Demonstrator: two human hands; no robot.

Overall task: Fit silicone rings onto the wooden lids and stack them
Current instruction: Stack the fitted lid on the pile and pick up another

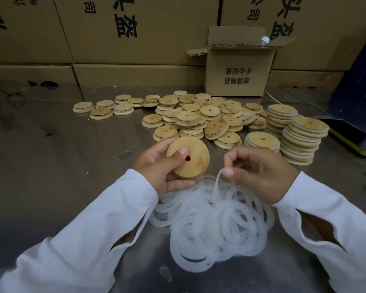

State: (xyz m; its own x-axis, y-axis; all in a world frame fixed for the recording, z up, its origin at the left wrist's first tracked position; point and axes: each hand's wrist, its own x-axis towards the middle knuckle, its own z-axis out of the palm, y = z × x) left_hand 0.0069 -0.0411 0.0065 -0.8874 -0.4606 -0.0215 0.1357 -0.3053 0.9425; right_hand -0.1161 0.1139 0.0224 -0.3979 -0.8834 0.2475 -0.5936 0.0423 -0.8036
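Above the ring pile point(211, 225), left hand point(156, 168) grips a lid point(191, 160) (tilted), right hand point(260, 172) pinches a ring point(217, 181).

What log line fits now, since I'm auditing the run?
left hand: holds wooden lid; right hand: pinches silicone ring; fitting: pending

Your left hand point(163, 172) holds a lid point(190, 163) left of your right hand point(262, 174), which pinches a ring point(216, 182). The ring pile point(220, 220) lies on the table point(61, 166) before them, loose lids point(199, 117) behind, stacks point(302, 142) right, a box point(239, 75) farther back.
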